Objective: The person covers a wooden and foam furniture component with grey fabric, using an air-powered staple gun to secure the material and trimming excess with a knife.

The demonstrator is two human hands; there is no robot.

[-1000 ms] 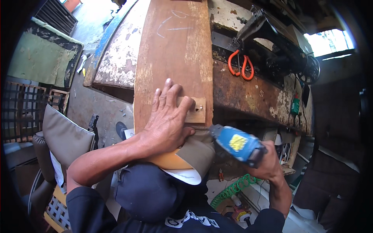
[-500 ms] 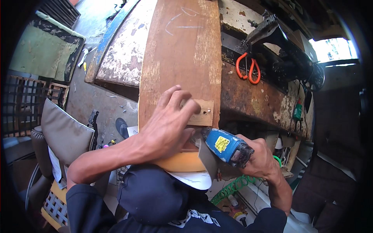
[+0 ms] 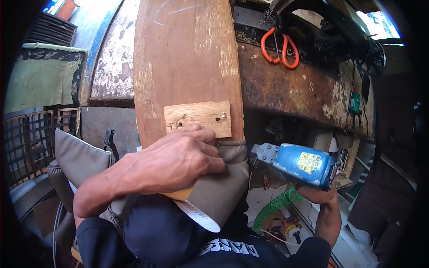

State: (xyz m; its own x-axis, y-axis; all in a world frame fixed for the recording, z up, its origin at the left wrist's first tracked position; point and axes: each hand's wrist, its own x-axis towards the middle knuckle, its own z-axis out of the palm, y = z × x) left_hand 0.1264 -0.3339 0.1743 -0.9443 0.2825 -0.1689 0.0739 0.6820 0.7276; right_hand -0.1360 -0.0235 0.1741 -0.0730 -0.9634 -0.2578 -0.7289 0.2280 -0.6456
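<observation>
My left hand (image 3: 178, 158) lies over the near end of a long curved plywood board (image 3: 178, 58), its fingers bent and gripping the edge of a grey-brown vinyl cover (image 3: 225, 181) folded up over that end. A small wooden block (image 3: 199, 112) with two dark holes sits on the board just beyond the fingertips. Yellow foam (image 3: 181, 194) shows under the hand, beside a loose flap with a white backing (image 3: 201, 216). Off the board to the right, my right hand (image 3: 318, 194) holds a blue staple gun (image 3: 299, 163), its metal nose pointing left, apart from the vinyl.
Orange-handled pliers (image 3: 292, 53) lie on the worn bench (image 3: 286, 89) at the right, near a black sewing machine (image 3: 344, 35). A green coiled hose (image 3: 279, 201) hangs below the staple gun. Grey padded cushions (image 3: 82, 149) stand at the left.
The staple gun has moved right, away from the board's end. The vinyl is now folded over that end, with my left hand lowered onto it. The view has shifted.
</observation>
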